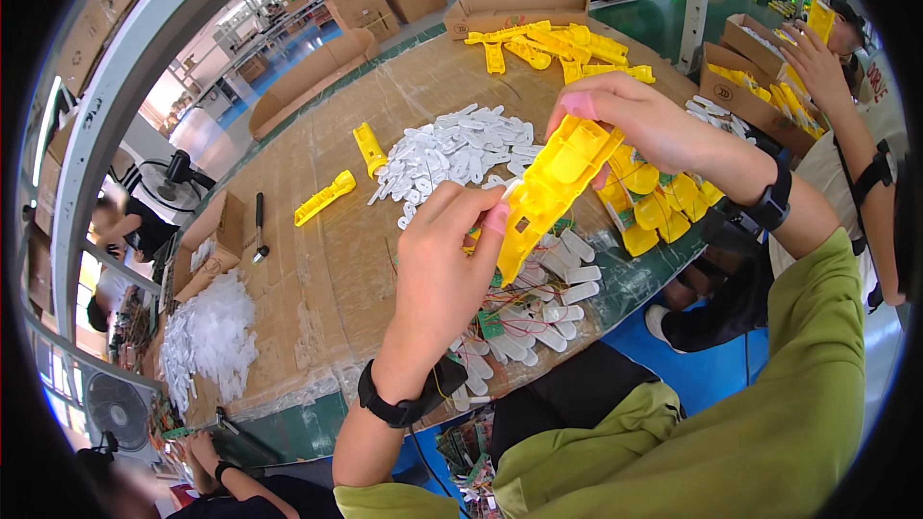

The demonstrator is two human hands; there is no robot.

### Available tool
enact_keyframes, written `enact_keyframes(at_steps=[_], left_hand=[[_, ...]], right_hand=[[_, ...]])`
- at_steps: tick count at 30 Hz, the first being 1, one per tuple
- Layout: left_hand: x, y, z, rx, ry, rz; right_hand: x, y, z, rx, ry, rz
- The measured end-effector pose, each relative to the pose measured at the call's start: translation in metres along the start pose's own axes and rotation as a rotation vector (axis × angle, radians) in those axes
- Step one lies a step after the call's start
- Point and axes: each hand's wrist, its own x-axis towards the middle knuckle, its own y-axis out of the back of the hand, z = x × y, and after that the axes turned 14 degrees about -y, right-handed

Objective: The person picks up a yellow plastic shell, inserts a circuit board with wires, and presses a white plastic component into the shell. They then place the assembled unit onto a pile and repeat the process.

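A long yellow plastic housing half (560, 178) is held up in front of me, tilted, its hollow inner side showing. My right hand (639, 120) grips its upper end, thumb on the inside. At its lower left edge, my left hand (447, 245) pinches a small white plastic piece (512, 189) against the housing; the fingers hide most of that piece. Pink wraps cover fingertips on both hands. Below the hands lie white strips with green circuit boards and thin wires (529, 312). Beyond them is a heap of flat white plastic parts (461, 154).
Two loose yellow housings (325, 198) lie left of the heap. A hammer (260, 228) and clear plastic pieces (212, 336) are farther left. More yellow housings (567, 43) are piled at the back; wired ones (654, 202) sit at right. Co-workers' hands (817, 67) show at both sides.
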Motion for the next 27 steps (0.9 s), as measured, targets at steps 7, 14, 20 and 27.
enact_keyframes(at_steps=[7,14,20,27], left_hand=[[-0.015,0.003,-0.014,-0.296,0.116,-0.193],[-0.011,-0.004,-0.035,-0.848,0.279,-0.359],[0.002,0.016,-0.038,-0.831,0.2,-0.149],[0.008,0.017,-0.038,-0.793,0.244,-0.013]], right_hand=[[-0.002,-0.011,0.0,-0.037,0.036,-0.104],[0.006,-0.011,-0.001,-0.173,0.1,-0.001],[0.012,-0.008,0.042,0.2,-0.049,-0.004],[-0.016,-0.12,0.065,-0.157,-0.061,-0.424]])
